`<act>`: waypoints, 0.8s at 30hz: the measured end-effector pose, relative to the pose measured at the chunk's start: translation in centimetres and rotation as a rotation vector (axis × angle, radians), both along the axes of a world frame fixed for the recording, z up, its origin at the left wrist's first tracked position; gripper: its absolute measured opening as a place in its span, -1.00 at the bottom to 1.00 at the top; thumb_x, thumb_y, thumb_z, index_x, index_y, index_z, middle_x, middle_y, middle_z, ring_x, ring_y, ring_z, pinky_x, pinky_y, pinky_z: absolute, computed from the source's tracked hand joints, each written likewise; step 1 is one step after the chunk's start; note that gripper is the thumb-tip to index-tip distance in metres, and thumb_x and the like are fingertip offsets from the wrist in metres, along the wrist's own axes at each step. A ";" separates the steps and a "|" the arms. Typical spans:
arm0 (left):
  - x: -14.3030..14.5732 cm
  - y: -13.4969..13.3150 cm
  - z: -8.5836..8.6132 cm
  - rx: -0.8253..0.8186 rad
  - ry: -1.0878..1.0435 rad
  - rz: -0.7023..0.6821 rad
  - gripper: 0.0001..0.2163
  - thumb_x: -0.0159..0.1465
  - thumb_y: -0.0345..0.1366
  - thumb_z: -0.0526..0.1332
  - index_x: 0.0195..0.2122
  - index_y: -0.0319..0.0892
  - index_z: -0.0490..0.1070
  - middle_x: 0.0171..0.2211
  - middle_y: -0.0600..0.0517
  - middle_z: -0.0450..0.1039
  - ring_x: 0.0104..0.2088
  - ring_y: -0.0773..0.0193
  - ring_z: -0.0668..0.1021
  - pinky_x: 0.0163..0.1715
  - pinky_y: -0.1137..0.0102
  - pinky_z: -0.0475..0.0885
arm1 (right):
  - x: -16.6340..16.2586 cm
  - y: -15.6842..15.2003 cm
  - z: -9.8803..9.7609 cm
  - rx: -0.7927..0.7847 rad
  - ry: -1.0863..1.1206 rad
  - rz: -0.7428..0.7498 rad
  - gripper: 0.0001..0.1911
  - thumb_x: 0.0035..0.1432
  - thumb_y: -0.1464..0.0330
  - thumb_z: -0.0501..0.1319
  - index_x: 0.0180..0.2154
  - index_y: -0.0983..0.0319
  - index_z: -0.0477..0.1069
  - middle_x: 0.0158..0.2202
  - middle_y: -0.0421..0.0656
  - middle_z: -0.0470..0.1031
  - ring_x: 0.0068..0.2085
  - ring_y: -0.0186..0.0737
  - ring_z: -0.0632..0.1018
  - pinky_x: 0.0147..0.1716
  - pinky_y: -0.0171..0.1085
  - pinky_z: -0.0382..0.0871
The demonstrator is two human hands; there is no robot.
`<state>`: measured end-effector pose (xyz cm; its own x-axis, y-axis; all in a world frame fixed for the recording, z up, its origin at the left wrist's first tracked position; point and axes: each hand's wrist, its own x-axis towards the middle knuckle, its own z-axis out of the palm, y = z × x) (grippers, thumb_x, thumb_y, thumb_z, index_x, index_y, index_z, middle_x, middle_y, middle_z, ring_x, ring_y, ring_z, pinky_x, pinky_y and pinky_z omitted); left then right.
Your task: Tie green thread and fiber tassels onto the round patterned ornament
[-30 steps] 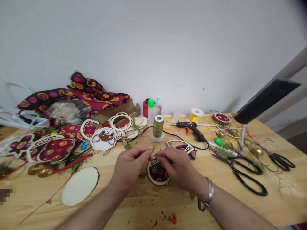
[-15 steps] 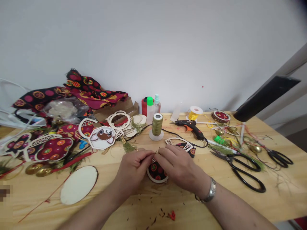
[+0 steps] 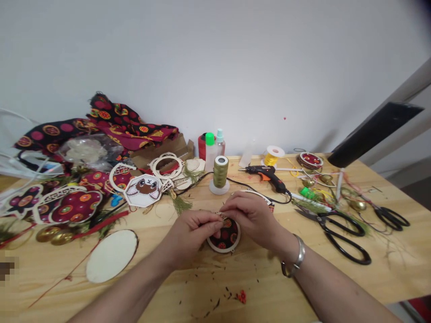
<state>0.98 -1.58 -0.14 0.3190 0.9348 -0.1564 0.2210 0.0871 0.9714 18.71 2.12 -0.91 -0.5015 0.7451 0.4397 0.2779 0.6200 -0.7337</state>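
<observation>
A small round ornament (image 3: 230, 237), dark flowered fabric in a pale frame, lies on the table between my hands. My left hand (image 3: 195, 231) is closed at its upper left edge, with thumb and fingers pressed together over the rim. At the top edge, the fingers of my right hand (image 3: 253, 219) are pinched together; whatever is between them is too small to make out. A silver bracelet (image 3: 298, 255) circles my right wrist. Behind the fingers stands a spool of olive thread (image 3: 220, 174). A pale openwork frame piece (image 3: 257, 194) is partly hidden behind my right hand.
A glue gun (image 3: 266, 174) and large black scissors (image 3: 343, 235) lie to the right. A white oval disc (image 3: 112, 256) rests at left, below a sheep-faced piece (image 3: 143, 190) and piled fabric (image 3: 128, 123). Dark scraps and a red flower cutout (image 3: 242, 296) lie near me.
My right hand's fingers have lifted and drawn back slightly, so more of the ornament's fabric shows. My left fingertips now reach further over its upper edge.
</observation>
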 end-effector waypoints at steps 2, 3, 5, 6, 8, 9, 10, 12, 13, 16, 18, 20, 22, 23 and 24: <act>0.0 0.0 0.1 -0.049 -0.063 0.015 -0.82 0.14 -0.29 0.21 -0.57 -0.22 0.47 -0.58 0.10 0.42 -0.50 0.37 0.41 -0.44 0.50 0.31 | -0.2 0.0 0.0 -0.084 0.050 -0.027 -0.88 0.05 0.53 0.20 -0.39 0.23 0.48 -0.45 -0.20 0.48 -0.41 -0.36 0.47 -0.38 -0.38 0.34; 0.0 0.0 0.1 -0.070 -0.088 0.024 -0.81 0.14 -0.29 0.21 -0.57 -0.22 0.46 -0.59 0.11 0.41 -0.51 0.39 0.40 -0.46 0.51 0.29 | -0.3 0.0 0.0 -0.124 0.068 -0.042 -0.88 0.04 0.53 0.21 -0.40 0.23 0.49 -0.46 -0.20 0.50 -0.41 -0.36 0.48 -0.38 -0.38 0.34; 0.0 0.0 0.1 -0.099 -0.125 0.043 -0.81 0.14 -0.27 0.22 -0.58 -0.22 0.46 -0.61 0.12 0.39 -0.56 0.43 0.36 -0.51 0.54 0.25 | -0.5 0.0 0.0 -0.199 0.092 -0.068 -0.90 0.03 0.51 0.23 -0.40 0.23 0.49 -0.45 -0.21 0.52 -0.41 -0.35 0.50 -0.37 -0.38 0.35; 0.0 0.0 0.0 -0.108 -0.138 0.053 -0.81 0.14 -0.27 0.22 -0.57 -0.22 0.46 -0.62 0.13 0.38 -0.58 0.45 0.33 -0.55 0.55 0.22 | -0.6 -0.1 -0.1 -0.234 0.099 -0.080 -0.91 0.02 0.50 0.23 -0.40 0.23 0.49 -0.45 -0.21 0.53 -0.41 -0.35 0.50 -0.38 -0.38 0.35; -0.1 -0.1 -0.2 -0.119 -0.162 0.071 -0.80 0.15 -0.26 0.23 -0.57 -0.23 0.46 -0.63 0.14 0.36 -0.61 0.48 0.27 -0.60 0.56 0.16 | -0.7 -0.1 -0.1 -0.293 0.113 -0.108 -0.94 0.01 0.48 0.24 -0.42 0.24 0.49 -0.46 -0.21 0.54 -0.42 -0.35 0.50 -0.40 -0.39 0.36; -0.1 -0.1 -0.3 -0.123 -0.174 0.083 -0.80 0.15 -0.25 0.23 -0.56 -0.23 0.46 -0.63 0.14 0.36 -0.62 0.48 0.26 -0.61 0.56 0.13 | -0.8 -0.1 -0.2 -0.318 0.120 -0.119 -0.95 0.00 0.47 0.24 -0.43 0.24 0.49 -0.47 -0.22 0.54 -0.43 -0.35 0.50 -0.41 -0.39 0.36; -0.2 -0.1 -0.5 -0.127 -0.186 0.097 -0.80 0.14 -0.24 0.23 -0.55 -0.24 0.47 -0.62 0.13 0.36 -0.62 0.49 0.25 -0.62 0.57 0.12 | -0.8 -0.2 -0.2 -0.338 0.126 -0.127 -0.95 0.00 0.46 0.24 -0.43 0.24 0.49 -0.48 -0.22 0.54 -0.44 -0.35 0.50 -0.43 -0.40 0.36; -0.2 0.0 -0.8 -0.142 -0.216 0.127 -0.82 0.14 -0.23 0.24 -0.50 -0.23 0.50 -0.62 0.13 0.35 -0.62 0.50 0.24 -0.64 0.57 0.09 | -0.8 -0.2 -0.3 -0.361 0.132 -0.130 -0.94 0.00 0.47 0.23 -0.44 0.24 0.49 -0.49 -0.22 0.54 -0.46 -0.35 0.50 -0.44 -0.40 0.36; -0.2 0.0 -1.0 -0.150 -0.232 0.143 -0.83 0.14 -0.23 0.24 -0.48 -0.23 0.50 -0.62 0.14 0.34 -0.63 0.50 0.24 -0.64 0.57 0.09 | -0.9 -0.2 -0.3 -0.366 0.131 -0.127 -0.93 0.00 0.47 0.23 -0.45 0.24 0.49 -0.49 -0.22 0.54 -0.46 -0.35 0.50 -0.44 -0.40 0.37; -0.2 0.2 -1.0 -0.146 -0.257 0.200 -0.84 0.13 -0.23 0.25 -0.48 -0.21 0.51 -0.62 0.15 0.34 -0.63 0.50 0.25 -0.63 0.57 0.13 | -0.9 -0.3 -0.3 -0.375 0.132 -0.116 -0.92 0.00 0.47 0.22 -0.44 0.24 0.50 -0.48 -0.21 0.55 -0.45 -0.34 0.51 -0.43 -0.38 0.38; -0.2 0.3 -0.7 -0.112 -0.245 0.233 -0.84 0.12 -0.24 0.25 -0.52 -0.21 0.50 -0.60 0.14 0.37 -0.60 0.48 0.31 -0.58 0.57 0.20 | -0.9 -0.4 -0.2 -0.372 0.128 -0.114 -0.92 0.00 0.45 0.22 -0.43 0.24 0.50 -0.47 -0.20 0.56 -0.44 -0.33 0.52 -0.42 -0.38 0.39; -0.1 0.3 -0.3 -0.080 -0.211 0.257 -0.83 0.11 -0.26 0.26 -0.57 -0.21 0.48 -0.61 0.13 0.38 -0.57 0.46 0.34 -0.54 0.56 0.25 | -0.9 -0.4 -0.1 -0.360 0.116 -0.127 -0.92 0.00 0.45 0.22 -0.42 0.23 0.51 -0.46 -0.20 0.56 -0.43 -0.33 0.52 -0.41 -0.38 0.39; -0.1 0.3 0.0 -0.069 -0.172 0.277 -0.82 0.10 -0.28 0.25 -0.61 -0.21 0.48 -0.64 0.14 0.37 -0.60 0.45 0.34 -0.53 0.55 0.27 | -1.0 -0.5 0.0 -0.357 0.106 -0.149 -0.92 -0.01 0.46 0.23 -0.43 0.23 0.51 -0.47 -0.20 0.56 -0.44 -0.34 0.52 -0.41 -0.39 0.39; 0.0 0.2 0.1 -0.067 -0.153 0.288 -0.82 0.09 -0.27 0.25 -0.61 -0.21 0.48 -0.65 0.14 0.38 -0.61 0.45 0.33 -0.54 0.55 0.28 | -1.0 -0.5 0.0 -0.360 0.103 -0.156 -0.92 -0.01 0.47 0.23 -0.44 0.23 0.51 -0.47 -0.20 0.57 -0.44 -0.33 0.52 -0.42 -0.38 0.39; 0.0 0.2 0.2 -0.064 -0.137 0.298 -0.82 0.09 -0.27 0.25 -0.60 -0.20 0.49 -0.65 0.14 0.39 -0.61 0.44 0.34 -0.54 0.54 0.29 | -1.0 -0.6 0.0 -0.366 0.102 -0.157 -0.92 -0.01 0.47 0.23 -0.44 0.23 0.51 -0.47 -0.20 0.57 -0.44 -0.33 0.52 -0.42 -0.38 0.39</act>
